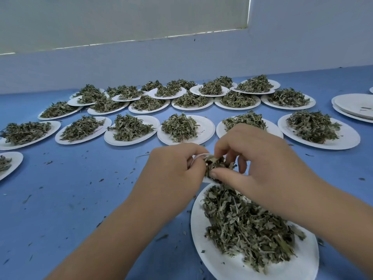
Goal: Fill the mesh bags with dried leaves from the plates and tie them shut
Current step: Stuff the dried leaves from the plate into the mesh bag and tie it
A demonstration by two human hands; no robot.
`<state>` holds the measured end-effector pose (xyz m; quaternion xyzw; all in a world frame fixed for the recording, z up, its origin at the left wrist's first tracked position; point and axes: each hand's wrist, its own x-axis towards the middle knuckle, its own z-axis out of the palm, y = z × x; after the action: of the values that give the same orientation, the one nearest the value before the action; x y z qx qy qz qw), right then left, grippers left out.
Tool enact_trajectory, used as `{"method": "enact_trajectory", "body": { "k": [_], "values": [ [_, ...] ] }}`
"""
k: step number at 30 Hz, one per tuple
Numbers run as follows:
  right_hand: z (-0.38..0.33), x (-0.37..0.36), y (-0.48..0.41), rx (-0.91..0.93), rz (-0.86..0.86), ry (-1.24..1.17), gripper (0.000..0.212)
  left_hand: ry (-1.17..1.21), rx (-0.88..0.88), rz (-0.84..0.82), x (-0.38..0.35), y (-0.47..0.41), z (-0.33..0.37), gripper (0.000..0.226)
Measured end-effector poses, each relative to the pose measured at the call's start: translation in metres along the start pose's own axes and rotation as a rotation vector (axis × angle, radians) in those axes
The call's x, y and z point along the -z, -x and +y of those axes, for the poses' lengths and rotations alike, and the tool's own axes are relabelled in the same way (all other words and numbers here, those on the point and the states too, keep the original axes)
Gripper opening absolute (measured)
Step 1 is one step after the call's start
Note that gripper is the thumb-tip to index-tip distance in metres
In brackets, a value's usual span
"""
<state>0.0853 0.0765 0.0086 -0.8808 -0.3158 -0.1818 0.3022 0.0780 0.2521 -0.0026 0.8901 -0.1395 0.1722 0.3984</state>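
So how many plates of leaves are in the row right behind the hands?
6 plates in a line, left to right: first, second, third, fourth, fifth, half hidden by the right hand, sixth.

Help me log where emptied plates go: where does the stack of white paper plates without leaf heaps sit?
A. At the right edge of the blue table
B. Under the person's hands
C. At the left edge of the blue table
A: the stack of white paper plates lies at the right edge of the blue table, past the leaf-heaped plates.
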Motion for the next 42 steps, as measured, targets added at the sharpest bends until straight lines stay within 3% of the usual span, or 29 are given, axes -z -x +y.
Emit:
{"method": "enact_trajectory", "body": {
  "k": [6, 10, 15, 20, 29, 36, 40, 42],
  "values": [
    [0.0, -0.001, 0.0, 0.053, -0.014, 0.041, 0.001, 0.032, -0.035, 0.035, 0.002, 0.001, 0.004, 0.027],
    [0.0, 0.006, 0.004, 0.065, 0.016, -0.01, 0.013, 0.011, -0.039, 0.039, 0.003, 0.0, 0.004, 0.031],
    [0.001, 0.011, 0.012, -0.003, -0.129, 0.026, 0.043, 0.01, -0.039, 0.068, 0.007, -0.002, 0.004, 0.034],
    [0.001, 0.005, 0.01, 0.009, -0.002, 0.029, 0.017, 0.014, -0.042, 0.058, 0.005, 0.0, 0.004, 0.029],
    [-0.004, 0.002, 0.01, 0.068, 0.071, 0.135, 0.003, 0.053, -0.048, 0.018, 0.0, 0.003, 0.009, 0.027],
    [-0.001, 0.007, 0.011, 0.168, -0.045, 0.112, 0.028, 0.107, -0.061, 0.05, 0.003, 0.002, 0.008, 0.03],
    [-0.004, 0.006, 0.005, 0.186, -0.236, 0.276, 0.048, 0.134, -0.042, 0.037, 0.005, 0.002, 0.01, 0.03],
    [-0.002, 0.003, 0.003, 0.212, -0.265, 0.295, 0.046, 0.125, -0.041, 0.029, 0.004, 0.003, 0.012, 0.031]
  ]
}}
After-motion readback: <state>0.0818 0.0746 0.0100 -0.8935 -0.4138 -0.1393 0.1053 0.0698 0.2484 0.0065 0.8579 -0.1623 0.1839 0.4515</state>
